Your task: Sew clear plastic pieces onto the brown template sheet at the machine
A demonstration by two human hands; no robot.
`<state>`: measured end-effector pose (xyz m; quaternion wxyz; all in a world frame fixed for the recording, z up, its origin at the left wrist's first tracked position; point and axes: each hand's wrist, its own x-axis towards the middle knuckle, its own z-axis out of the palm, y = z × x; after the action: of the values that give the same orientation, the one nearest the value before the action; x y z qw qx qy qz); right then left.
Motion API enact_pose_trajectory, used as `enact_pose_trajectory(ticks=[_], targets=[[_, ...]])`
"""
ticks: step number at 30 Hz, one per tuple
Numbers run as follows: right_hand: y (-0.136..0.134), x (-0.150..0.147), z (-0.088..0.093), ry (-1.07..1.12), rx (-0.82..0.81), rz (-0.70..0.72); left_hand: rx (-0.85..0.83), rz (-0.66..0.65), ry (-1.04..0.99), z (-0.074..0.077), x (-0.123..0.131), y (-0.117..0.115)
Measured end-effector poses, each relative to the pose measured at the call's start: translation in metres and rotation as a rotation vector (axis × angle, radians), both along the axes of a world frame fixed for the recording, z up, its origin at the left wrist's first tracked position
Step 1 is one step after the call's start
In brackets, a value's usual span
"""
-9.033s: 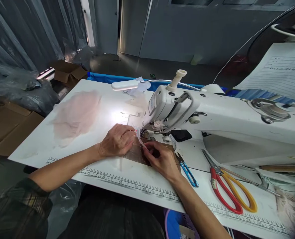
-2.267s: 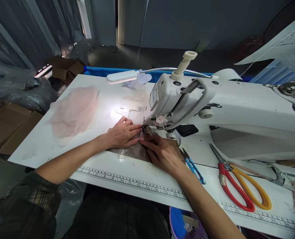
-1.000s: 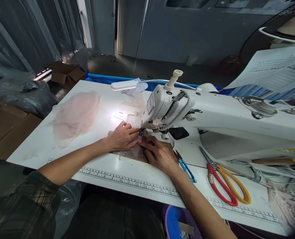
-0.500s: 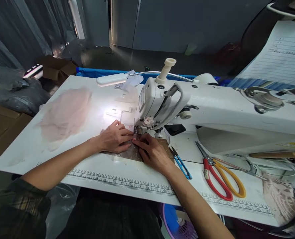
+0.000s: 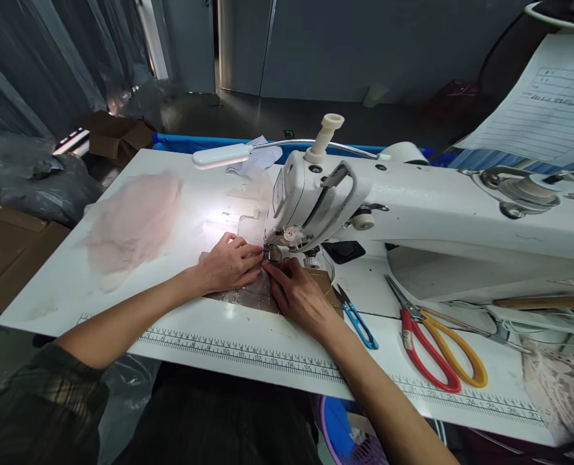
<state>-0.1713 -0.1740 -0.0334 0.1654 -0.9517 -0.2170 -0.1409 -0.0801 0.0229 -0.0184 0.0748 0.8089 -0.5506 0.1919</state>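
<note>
A piece of thin, sheer fabric (image 5: 251,298) lies under the presser foot (image 5: 271,253) of a white sewing machine (image 5: 326,200). My left hand (image 5: 231,261) rests flat on the fabric just left of the foot, its fingers stretched out and pointing right. Right in front of the foot, my right hand (image 5: 300,294) has its thumb and index finger closed on the fabric edge. The exact grip is partly hidden. A brown plate (image 5: 320,282) shows beside my right hand.
Blue thread snips (image 5: 357,316) and red-and-yellow-handled scissors (image 5: 435,342) lie right of my right hand. A heap of pale pink sheer fabric (image 5: 134,223) sits on the left of the table. A lamp (image 5: 222,156) lights the sewing area. A printed ruler (image 5: 238,355) runs along the front edge.
My left fingers have drawn closer together and moved slightly forward, nearer the foot. My right fingertips have also edged forward toward it. The view has shifted a little.
</note>
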Motion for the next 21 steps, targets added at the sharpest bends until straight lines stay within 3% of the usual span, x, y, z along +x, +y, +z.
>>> enact_pose_trajectory(ticks=[5,10,13,17,21], targets=[[-0.009,-0.001,0.002,0.062,0.121,-0.060,-0.059,0.012,0.007,0.003,-0.001,-0.002],[-0.016,-0.002,0.008,0.111,0.226,-0.221,-0.192,-0.083,0.203,0.004,-0.010,-0.005],[-0.015,-0.002,0.013,0.144,0.237,-0.224,-0.225,-0.155,0.374,0.003,-0.010,-0.002],[-0.016,0.000,0.024,0.251,0.320,-0.198,-0.152,-0.191,0.561,0.008,-0.004,0.006],[-0.022,0.008,0.037,0.424,0.345,-0.185,-0.132,-0.177,0.604,0.011,0.001,0.007]])
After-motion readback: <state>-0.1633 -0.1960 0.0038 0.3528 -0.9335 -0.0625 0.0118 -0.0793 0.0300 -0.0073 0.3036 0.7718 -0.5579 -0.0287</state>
